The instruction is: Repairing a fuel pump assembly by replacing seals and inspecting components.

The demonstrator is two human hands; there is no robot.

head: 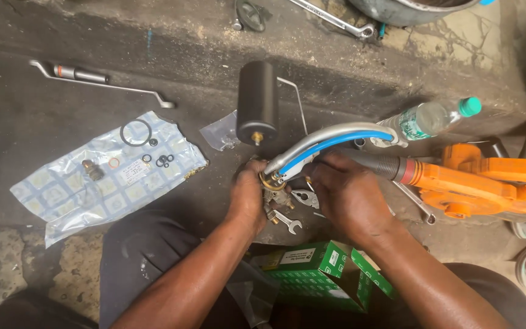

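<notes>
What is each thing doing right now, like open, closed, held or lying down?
Left hand: grip closed on the round brass fitting.
Right hand: holding the curved silver metal pipe with blue hose.
Black cylinder: lying on its side.
Clear plastic bottle with green cap: capped, lying down.
Green cardboard box: open.
Clear plastic bag: flat, rubber rings on top.
Small silver spanner: lying loose.

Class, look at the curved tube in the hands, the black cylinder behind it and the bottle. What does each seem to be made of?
Curved tube: probably bare metal, silvery with a dull sheen; a blue hose, likely plastic, runs along it.
Black cylinder: matt black, perhaps painted metal or plastic; a brass-coloured stud on its end.
Bottle: clear plastic, see-through, green cap.
</notes>
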